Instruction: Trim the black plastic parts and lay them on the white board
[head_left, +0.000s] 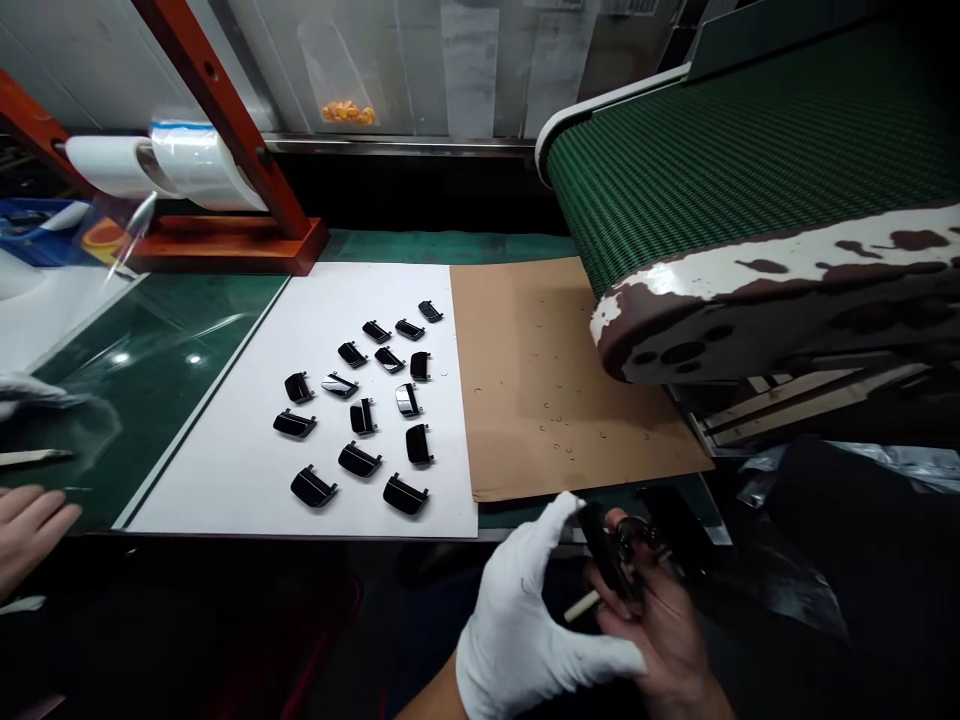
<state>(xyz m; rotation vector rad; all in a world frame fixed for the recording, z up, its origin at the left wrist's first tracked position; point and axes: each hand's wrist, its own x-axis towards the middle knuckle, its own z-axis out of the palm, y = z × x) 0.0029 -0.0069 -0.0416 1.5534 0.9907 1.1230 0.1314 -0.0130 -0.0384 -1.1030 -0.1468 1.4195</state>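
Left hand [525,620], gloved, pinched the black trim piece [600,552]; right hand [660,620] clenched around it and a stick [582,605], just past the desk's [172,400] front edge. A slip could drop it, and bare skin could smudge the gloss.

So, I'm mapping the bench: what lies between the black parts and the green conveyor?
In the head view, a brown cardboard sheet, flecked with tiny scraps, lies flat between the black parts and the green conveyor.
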